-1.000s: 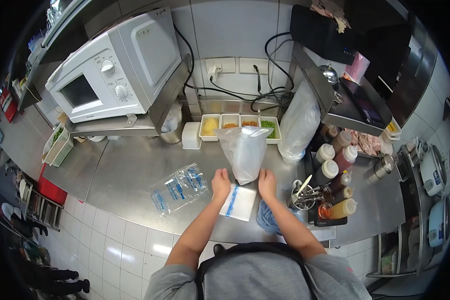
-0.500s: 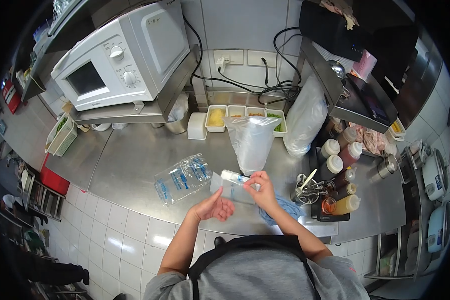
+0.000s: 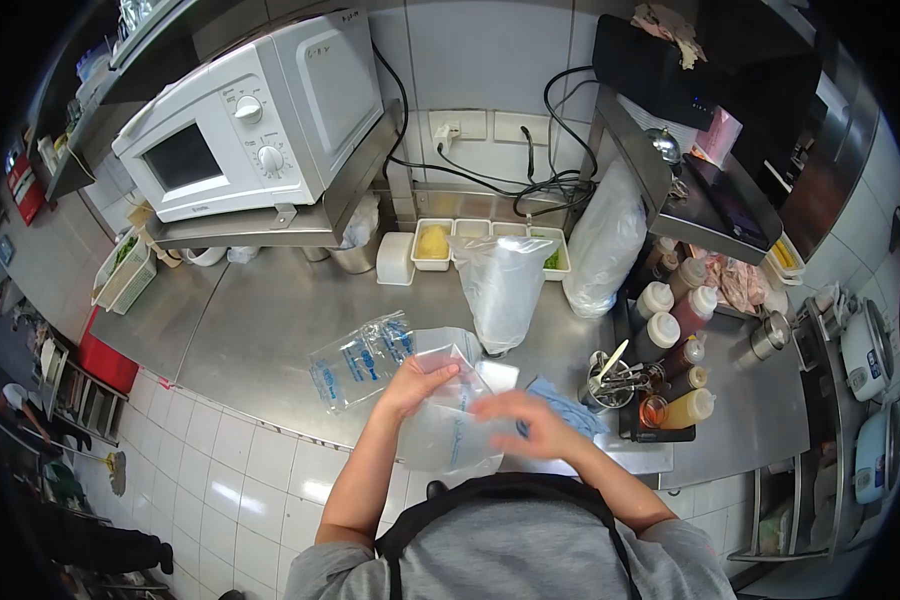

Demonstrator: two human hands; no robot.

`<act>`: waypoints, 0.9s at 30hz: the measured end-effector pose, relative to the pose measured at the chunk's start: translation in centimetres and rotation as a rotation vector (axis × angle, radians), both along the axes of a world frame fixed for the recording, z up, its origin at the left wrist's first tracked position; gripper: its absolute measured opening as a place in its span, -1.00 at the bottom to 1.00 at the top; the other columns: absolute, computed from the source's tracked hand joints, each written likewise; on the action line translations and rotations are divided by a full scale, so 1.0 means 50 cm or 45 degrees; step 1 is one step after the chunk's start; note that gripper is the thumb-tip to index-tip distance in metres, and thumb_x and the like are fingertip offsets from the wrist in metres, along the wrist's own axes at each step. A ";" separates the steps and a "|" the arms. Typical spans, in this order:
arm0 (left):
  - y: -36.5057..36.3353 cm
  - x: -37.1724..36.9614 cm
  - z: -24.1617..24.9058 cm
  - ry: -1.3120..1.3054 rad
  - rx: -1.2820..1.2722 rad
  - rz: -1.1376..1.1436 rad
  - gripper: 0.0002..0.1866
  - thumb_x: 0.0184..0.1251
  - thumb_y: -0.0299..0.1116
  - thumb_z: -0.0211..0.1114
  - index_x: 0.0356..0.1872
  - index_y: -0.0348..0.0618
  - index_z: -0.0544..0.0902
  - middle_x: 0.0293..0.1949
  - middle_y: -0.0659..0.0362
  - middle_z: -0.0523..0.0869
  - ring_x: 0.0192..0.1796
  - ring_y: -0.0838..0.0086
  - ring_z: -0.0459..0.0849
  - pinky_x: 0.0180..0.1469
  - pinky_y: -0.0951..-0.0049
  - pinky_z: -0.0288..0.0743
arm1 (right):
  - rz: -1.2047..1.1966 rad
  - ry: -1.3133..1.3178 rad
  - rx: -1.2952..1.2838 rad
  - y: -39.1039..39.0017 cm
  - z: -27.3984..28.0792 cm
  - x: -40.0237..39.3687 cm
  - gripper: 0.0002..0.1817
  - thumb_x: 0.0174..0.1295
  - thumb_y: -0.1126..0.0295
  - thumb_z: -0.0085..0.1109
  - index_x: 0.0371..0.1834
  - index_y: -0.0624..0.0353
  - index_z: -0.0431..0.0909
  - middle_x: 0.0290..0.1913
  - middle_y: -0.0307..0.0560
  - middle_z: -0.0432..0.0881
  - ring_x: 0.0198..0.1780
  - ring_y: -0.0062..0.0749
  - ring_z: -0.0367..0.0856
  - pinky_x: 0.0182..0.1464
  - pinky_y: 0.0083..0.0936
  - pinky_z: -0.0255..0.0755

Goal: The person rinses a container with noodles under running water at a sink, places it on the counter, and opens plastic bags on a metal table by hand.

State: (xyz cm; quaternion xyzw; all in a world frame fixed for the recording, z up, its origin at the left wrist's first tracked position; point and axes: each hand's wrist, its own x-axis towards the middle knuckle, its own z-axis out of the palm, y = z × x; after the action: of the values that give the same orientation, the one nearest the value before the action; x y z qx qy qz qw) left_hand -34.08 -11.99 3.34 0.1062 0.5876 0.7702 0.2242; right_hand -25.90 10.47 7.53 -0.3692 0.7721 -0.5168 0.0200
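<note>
A translucent plastic bag with faint blue print [image 3: 452, 440] hangs spread out in front of me, over the counter's front edge. My left hand [image 3: 422, 385] is closed on the bag's upper part, thumb on top. My right hand [image 3: 532, 422], blurred by motion, is at the bag's right side with fingers stretched toward it and thumb apart. Just behind the bag, a small white item [image 3: 498, 375] shows, partly covered. Left of my left hand lies a flat clear bag with blue print [image 3: 362, 362]. A blue cloth [image 3: 565, 408] is beyond my right hand.
A filled translucent bag [image 3: 502, 290] stands before white food tubs [image 3: 433, 243]. Squeeze bottles [image 3: 660, 335] and a utensil container [image 3: 610, 385] are at right. A microwave [image 3: 250, 120] sits on a raised shelf at left; another shelf [image 3: 720, 215] juts out at right.
The plastic bag has been unfolded and now hangs down. My left hand has closed on it and moved up; my right hand has let go of the small white item and moved lower.
</note>
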 end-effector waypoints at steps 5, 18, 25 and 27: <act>0.013 0.035 0.060 0.121 -0.001 -0.078 -0.79 0.14 -0.43 0.34 -0.18 -0.19 0.63 -0.24 0.23 0.69 -0.17 0.52 0.63 -0.09 0.48 0.50 | -0.614 -0.528 -0.599 0.020 -0.056 -0.091 -0.61 0.12 0.32 0.26 -0.01 0.23 0.46 0.08 -0.04 0.49 0.09 -0.40 0.43 0.08 -0.50 0.29; 0.020 0.004 -0.022 0.126 -0.041 0.357 -0.84 0.10 -0.32 0.40 -0.40 -0.16 0.66 -0.45 0.36 0.64 -0.40 0.73 0.49 -0.33 0.65 0.37 | -0.597 -0.574 -0.357 0.016 -0.054 -0.137 -0.72 0.29 0.29 0.07 -0.11 0.28 0.59 -0.26 -0.23 0.66 -0.29 -0.67 0.53 -0.18 -0.69 0.41; -0.130 -0.143 -0.154 0.279 -0.899 0.523 -0.63 0.20 -0.03 0.28 -0.32 -0.20 0.60 -0.39 0.28 0.60 -0.41 0.63 0.47 -0.34 0.57 0.34 | -0.276 -0.795 -0.718 0.076 0.041 -0.116 -0.59 0.35 0.24 -0.05 0.12 0.33 0.39 -0.11 -0.09 0.62 -0.15 -0.38 0.64 -0.05 -0.55 0.45; -0.139 -0.152 -0.145 0.465 -1.584 0.724 -0.41 0.17 0.10 0.22 -0.09 -0.29 0.49 -0.11 0.06 0.53 -0.12 0.37 0.50 -0.10 0.36 0.34 | -0.177 -0.778 -0.714 0.084 0.054 -0.110 -0.59 0.35 0.26 -0.05 0.12 0.34 0.38 -0.09 -0.07 0.61 -0.13 -0.33 0.64 -0.02 -0.53 0.44</act>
State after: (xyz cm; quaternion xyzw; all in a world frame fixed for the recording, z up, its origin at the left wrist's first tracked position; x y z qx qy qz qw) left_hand -41.68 -18.95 -3.89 -0.0716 0.9517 0.2903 -0.0689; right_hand -31.43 14.65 10.24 -0.1371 0.5832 -0.7928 0.1119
